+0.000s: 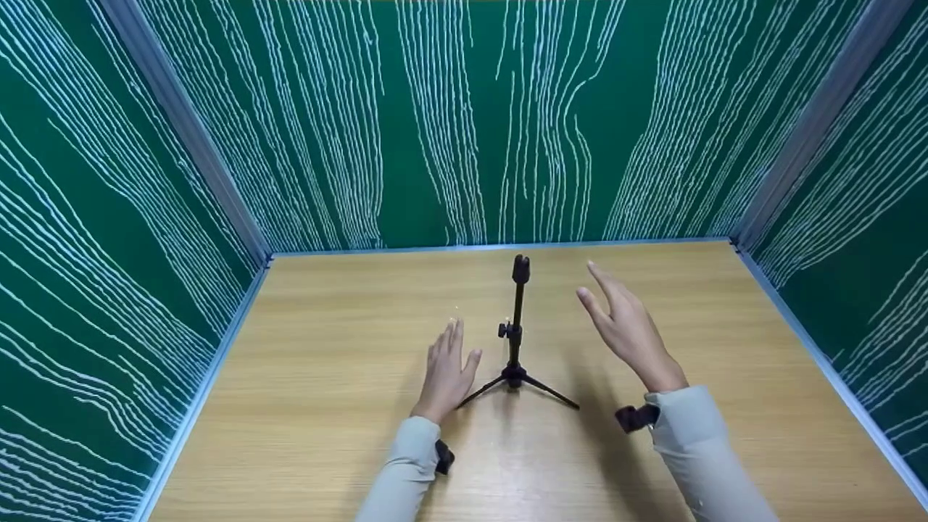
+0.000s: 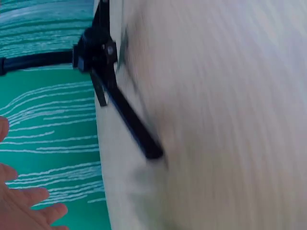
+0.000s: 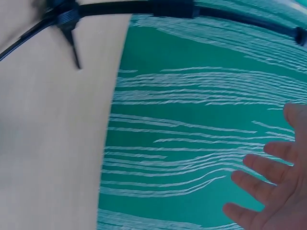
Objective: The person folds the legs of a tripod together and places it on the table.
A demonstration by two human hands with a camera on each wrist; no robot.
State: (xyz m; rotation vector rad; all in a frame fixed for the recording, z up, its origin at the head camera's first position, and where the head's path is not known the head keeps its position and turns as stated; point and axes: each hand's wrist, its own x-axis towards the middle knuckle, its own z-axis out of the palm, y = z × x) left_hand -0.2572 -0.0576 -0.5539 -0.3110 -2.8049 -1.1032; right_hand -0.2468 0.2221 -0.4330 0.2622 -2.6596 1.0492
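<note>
A small black tripod stand (image 1: 514, 373) stands upright on the wooden table, its legs spread and a clamp-like head at the top of its pole. Left of it is my left hand (image 1: 445, 373), fingers extended, close to one leg but holding nothing. My right hand (image 1: 631, 330) hovers to the right of the pole, fingers straight and apart from it. In the left wrist view the tripod's hub (image 2: 96, 50) and a leg show beside the fingers. The right wrist view catches the stand's pole (image 3: 172, 8) along the top, with the spread fingers at the lower right.
Green walls (image 1: 435, 130) with white wavy lines enclose the wooden table (image 1: 326, 348) at the back and both sides. Pale edging strips run along the table's borders. A small black device (image 1: 638, 418) is worn at the right wrist, another (image 1: 444, 457) at the left.
</note>
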